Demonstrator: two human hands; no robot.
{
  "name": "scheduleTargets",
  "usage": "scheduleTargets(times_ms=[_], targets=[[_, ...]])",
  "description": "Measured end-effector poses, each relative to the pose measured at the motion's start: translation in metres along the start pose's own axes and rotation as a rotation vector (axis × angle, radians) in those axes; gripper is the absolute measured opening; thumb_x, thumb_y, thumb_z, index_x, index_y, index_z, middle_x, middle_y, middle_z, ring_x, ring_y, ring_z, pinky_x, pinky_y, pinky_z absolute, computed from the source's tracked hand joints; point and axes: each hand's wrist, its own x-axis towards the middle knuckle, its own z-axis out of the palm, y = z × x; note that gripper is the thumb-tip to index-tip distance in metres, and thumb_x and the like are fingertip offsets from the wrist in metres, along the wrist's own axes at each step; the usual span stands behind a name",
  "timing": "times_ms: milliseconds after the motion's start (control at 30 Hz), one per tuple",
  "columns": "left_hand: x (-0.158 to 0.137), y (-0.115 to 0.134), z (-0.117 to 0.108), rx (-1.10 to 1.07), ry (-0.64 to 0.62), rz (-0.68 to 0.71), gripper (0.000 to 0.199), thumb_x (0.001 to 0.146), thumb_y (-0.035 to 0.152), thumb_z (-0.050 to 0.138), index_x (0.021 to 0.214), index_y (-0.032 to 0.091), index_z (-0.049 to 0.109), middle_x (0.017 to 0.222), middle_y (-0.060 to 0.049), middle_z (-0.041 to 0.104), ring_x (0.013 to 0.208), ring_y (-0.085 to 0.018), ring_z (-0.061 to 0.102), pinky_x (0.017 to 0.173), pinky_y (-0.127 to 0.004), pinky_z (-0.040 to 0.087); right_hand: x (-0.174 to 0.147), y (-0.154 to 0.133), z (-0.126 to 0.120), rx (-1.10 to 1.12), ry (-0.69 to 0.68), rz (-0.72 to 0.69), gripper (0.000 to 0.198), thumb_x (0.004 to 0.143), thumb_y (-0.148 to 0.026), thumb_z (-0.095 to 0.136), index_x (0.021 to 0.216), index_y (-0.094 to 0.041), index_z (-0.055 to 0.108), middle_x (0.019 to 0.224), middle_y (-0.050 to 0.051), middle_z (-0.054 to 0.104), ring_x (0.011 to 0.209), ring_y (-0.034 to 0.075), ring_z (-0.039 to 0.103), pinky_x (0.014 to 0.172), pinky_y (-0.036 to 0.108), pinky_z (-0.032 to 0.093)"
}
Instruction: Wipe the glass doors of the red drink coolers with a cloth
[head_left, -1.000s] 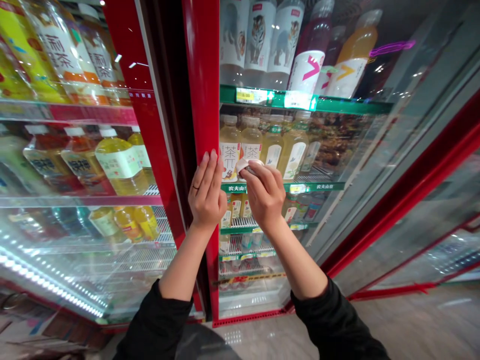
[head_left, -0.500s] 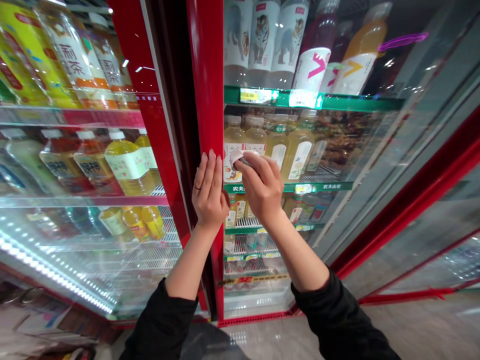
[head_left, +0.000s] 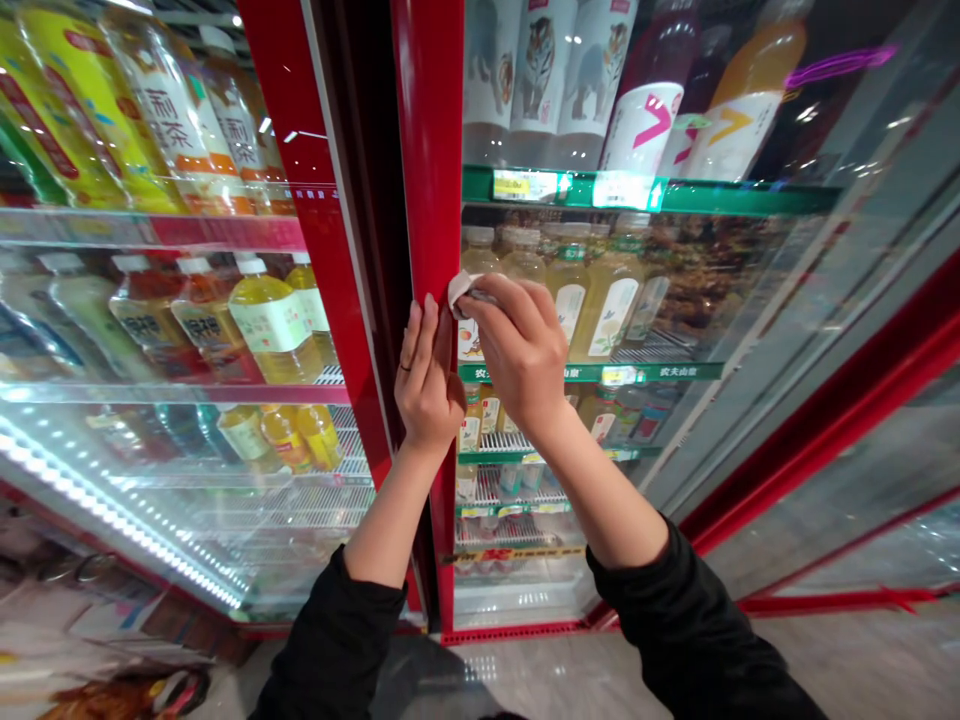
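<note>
My left hand (head_left: pixel 429 385) lies with fingers stretched out against the red door frame (head_left: pixel 430 140) of a drinks fridge; a dark ring sits on one finger. Just to its right, my right hand (head_left: pixel 525 345) pinches a crumpled white tissue (head_left: pixel 463 287). The tissue is pressed to the glass door (head_left: pixel 757 270) where it meets the frame's inner edge. Behind the glass, bottles of pale yellow drink (head_left: pixel 616 295) stand on a green-edged shelf (head_left: pixel 675 372), partly hidden by my right hand.
On the left, a second fridge section holds several bottles, among them tea bottles (head_left: pixel 169 95) and a yellow-green drink (head_left: pixel 270 315). Tiger-label bottles (head_left: pixel 538 70) stand on the upper right shelf. A red bar (head_left: pixel 840 400) slants across the right. Grey floor (head_left: pixel 570 680) lies below.
My right hand has moved the tissue left and slightly up, from over the bottle labels to the red frame's edge. My left hand stays on the frame. The view has shifted slightly.
</note>
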Motion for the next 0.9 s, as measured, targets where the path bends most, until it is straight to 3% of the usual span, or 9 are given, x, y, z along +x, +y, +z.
scheduleTargets(times_ms=[100,167,300,367,500,600,700,833,900], targets=[[0.001,0.001,-0.001,0.010,-0.027,-0.006,0.066,0.115,0.013,0.033,0.178,0.030,0.026,0.181,-0.003,0.039,0.169,-0.022,0.032,0.140,-0.045,0.036,-0.019,0.004,-0.013,0.014,-0.045,-0.070,0.035,0.105,-0.009,0.064,0.129,-0.031,0.077,0.132,0.006,0.080,0.120,0.024,0.071,0.106,0.042,0.063],[0.001,0.001,-0.002,0.027,-0.049,-0.004,0.067,0.114,0.010,0.025,0.179,0.029,0.023,0.180,-0.004,0.040,0.169,-0.021,0.031,0.140,-0.046,0.036,-0.025,0.012,-0.020,-0.022,-0.019,-0.044,0.036,0.104,-0.010,0.065,0.128,-0.033,0.077,0.130,0.005,0.081,0.117,0.024,0.072,0.103,0.043,0.064],[0.000,-0.001,-0.001,0.013,-0.055,-0.010,0.069,0.113,0.008,0.022,0.179,0.030,0.021,0.181,-0.004,0.039,0.169,-0.023,0.031,0.141,-0.048,0.034,-0.006,0.019,-0.016,-0.101,0.084,0.094,0.035,0.108,-0.012,0.058,0.127,-0.032,0.079,0.128,0.006,0.081,0.120,0.026,0.072,0.106,0.049,0.063],[-0.002,-0.001,0.000,-0.032,-0.063,-0.038,0.068,0.115,0.010,0.023,0.179,0.032,0.022,0.182,-0.003,0.037,0.170,-0.024,0.029,0.142,-0.049,0.032,0.005,0.014,-0.008,-0.094,0.060,0.103,0.035,0.109,-0.014,0.056,0.129,-0.031,0.079,0.131,0.007,0.080,0.124,0.027,0.071,0.109,0.051,0.063],[-0.004,-0.002,0.001,-0.084,-0.054,-0.053,0.064,0.118,0.020,0.034,0.179,0.037,0.020,0.183,-0.001,0.032,0.170,-0.025,0.028,0.143,-0.048,0.029,-0.009,-0.002,-0.004,-0.021,-0.012,-0.005,0.033,0.109,-0.013,0.058,0.128,-0.030,0.079,0.134,0.007,0.080,0.122,0.025,0.072,0.108,0.047,0.065],[-0.005,-0.002,0.001,-0.055,-0.038,-0.020,0.066,0.116,0.013,0.032,0.178,0.032,0.024,0.182,-0.002,0.035,0.169,-0.022,0.031,0.142,-0.044,0.032,-0.037,0.001,-0.017,0.028,0.033,-0.104,0.034,0.106,-0.008,0.063,0.131,-0.025,0.077,0.129,0.008,0.083,0.117,0.023,0.075,0.104,0.042,0.067],[-0.005,-0.002,0.000,-0.046,-0.037,0.005,0.071,0.111,0.005,0.028,0.178,0.028,0.025,0.181,-0.004,0.037,0.169,-0.022,0.032,0.141,-0.044,0.034,-0.043,0.012,-0.027,-0.013,0.082,-0.011,0.037,0.104,-0.007,0.065,0.130,-0.030,0.078,0.124,0.005,0.084,0.113,0.023,0.077,0.098,0.043,0.069],[-0.004,-0.002,0.001,-0.019,-0.050,-0.002,0.071,0.112,0.006,0.028,0.179,0.029,0.021,0.181,-0.005,0.036,0.169,-0.023,0.032,0.140,-0.046,0.036,-0.021,0.008,-0.018,-0.014,0.168,0.086,0.031,0.105,-0.009,0.064,0.118,-0.028,0.083,0.119,0.006,0.085,0.109,0.022,0.077,0.097,0.043,0.067],[-0.004,-0.001,0.001,-0.024,-0.044,-0.011,0.068,0.114,0.010,0.031,0.179,0.031,0.021,0.182,-0.004,0.035,0.169,-0.022,0.032,0.140,-0.046,0.036,-0.016,-0.001,-0.010,-0.012,0.099,0.096,0.032,0.106,-0.010,0.062,0.120,-0.029,0.083,0.123,0.007,0.084,0.113,0.023,0.076,0.100,0.043,0.067]])
